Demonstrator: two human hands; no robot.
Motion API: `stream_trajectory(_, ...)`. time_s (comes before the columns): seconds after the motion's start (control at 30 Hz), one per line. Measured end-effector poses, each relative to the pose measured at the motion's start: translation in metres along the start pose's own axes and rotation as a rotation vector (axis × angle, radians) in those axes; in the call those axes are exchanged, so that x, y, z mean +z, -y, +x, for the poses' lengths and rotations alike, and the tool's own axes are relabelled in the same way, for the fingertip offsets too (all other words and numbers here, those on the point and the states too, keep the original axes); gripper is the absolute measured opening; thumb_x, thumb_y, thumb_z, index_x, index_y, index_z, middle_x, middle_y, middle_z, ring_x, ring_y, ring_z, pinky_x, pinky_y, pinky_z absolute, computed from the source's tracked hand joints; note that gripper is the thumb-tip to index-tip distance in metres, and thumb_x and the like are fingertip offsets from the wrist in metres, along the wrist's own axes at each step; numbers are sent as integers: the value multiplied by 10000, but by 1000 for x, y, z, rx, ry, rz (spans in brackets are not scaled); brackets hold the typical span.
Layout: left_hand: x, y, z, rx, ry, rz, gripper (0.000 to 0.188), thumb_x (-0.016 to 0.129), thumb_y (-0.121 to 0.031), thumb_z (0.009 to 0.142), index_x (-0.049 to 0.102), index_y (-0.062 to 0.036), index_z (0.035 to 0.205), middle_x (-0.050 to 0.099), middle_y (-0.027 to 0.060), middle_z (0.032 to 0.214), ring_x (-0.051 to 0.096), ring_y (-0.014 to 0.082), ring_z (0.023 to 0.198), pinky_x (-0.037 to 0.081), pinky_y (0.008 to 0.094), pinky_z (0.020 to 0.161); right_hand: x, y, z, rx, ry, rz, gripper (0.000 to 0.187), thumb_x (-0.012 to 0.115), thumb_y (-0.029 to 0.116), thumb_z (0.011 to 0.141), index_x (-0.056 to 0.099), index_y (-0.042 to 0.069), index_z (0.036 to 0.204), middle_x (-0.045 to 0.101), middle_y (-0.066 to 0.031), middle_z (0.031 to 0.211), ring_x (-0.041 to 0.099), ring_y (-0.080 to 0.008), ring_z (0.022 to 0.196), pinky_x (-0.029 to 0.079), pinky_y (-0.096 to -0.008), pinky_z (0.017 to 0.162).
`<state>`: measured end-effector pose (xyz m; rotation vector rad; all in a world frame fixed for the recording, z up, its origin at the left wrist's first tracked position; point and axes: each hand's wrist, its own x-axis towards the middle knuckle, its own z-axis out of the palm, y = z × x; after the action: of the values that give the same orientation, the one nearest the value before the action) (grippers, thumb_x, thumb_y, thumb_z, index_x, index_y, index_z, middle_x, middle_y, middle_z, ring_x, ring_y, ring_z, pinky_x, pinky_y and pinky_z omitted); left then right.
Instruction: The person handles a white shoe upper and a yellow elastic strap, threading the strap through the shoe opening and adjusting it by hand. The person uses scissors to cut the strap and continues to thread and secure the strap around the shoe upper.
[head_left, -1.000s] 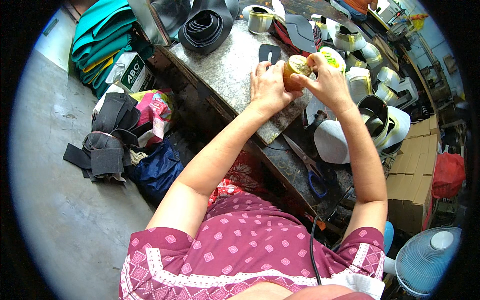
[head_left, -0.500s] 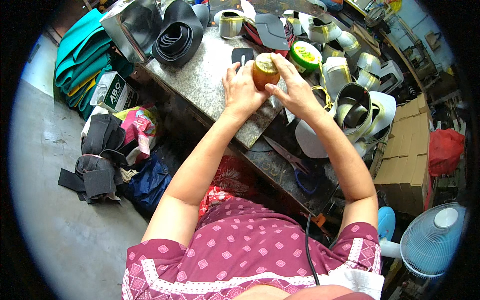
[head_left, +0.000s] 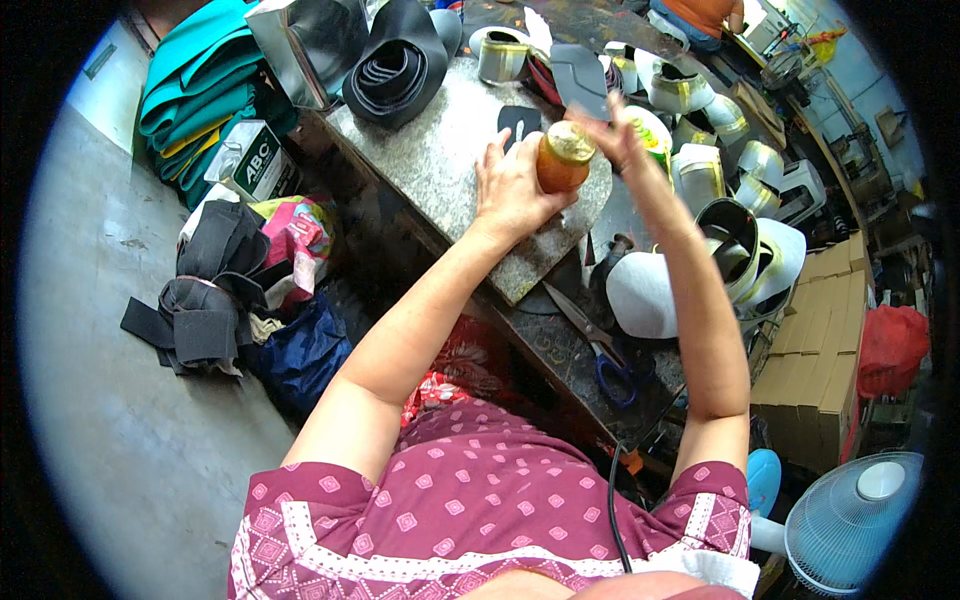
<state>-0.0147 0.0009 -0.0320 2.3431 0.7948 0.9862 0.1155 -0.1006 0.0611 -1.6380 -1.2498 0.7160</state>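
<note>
My left hand is wrapped round the side of an amber jar with a crusted yellowish top, standing over a speckled stone slab. My right hand is raised just right of the jar, apart from it, its fingers spread and slightly blurred. It partly covers a green-and-white tub. Beyond the left fingers lies a small black flat piece with a pale mark. A grey curved piece sits behind the jar.
Scissors with blue handles lie on the dark bench. White shoe-upper-like pieces crowd the right, near cardboard boxes and a fan. Rolled black material stands at the slab's far left. Another person is at the back.
My right hand has come off the jar's top and moved right, with the fingers spreading. My left hand still holds the jar. The whole view has shifted slightly.
</note>
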Motion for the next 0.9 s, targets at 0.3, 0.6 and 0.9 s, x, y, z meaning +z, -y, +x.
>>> stream_trajectory(0.3, 2, 2, 0, 51, -35, 63, 887, 845, -471, 606, 513, -52, 1314, 576, 174, 1271, 407, 395, 1287, 320, 501, 1077, 9, -3, 25, -296, -116, -451, 812, 159, 738, 919, 376, 203, 1490, 201, -151, 1589, 63, -305, 1488, 11, -473, 1184)
stream_trajectory(0.6, 8, 3, -2, 1, -60, 89, 839, 812, -447, 640, 500, -50, 1311, 578, 145, 1272, 397, 357, 1318, 244, 528, 1100, 25, -40, 26, -289, -120, -477, 594, 471, 561, 938, 429, 281, 1460, 210, -302, 1538, 260, -440, 1409, 199, -493, 1148)
stream_trajectory(0.9, 9, 4, -4, 31, -89, 98, 702, 736, -395, 706, 496, -38, 1260, 603, 169, 1218, 380, 381, 1307, 230, 554, 1087, 23, -51, 6, -387, -99, -535, 530, 658, 431, 862, 546, 335, 1371, 179, -299, 1552, 220, -428, 1436, 197, -502, 1147)
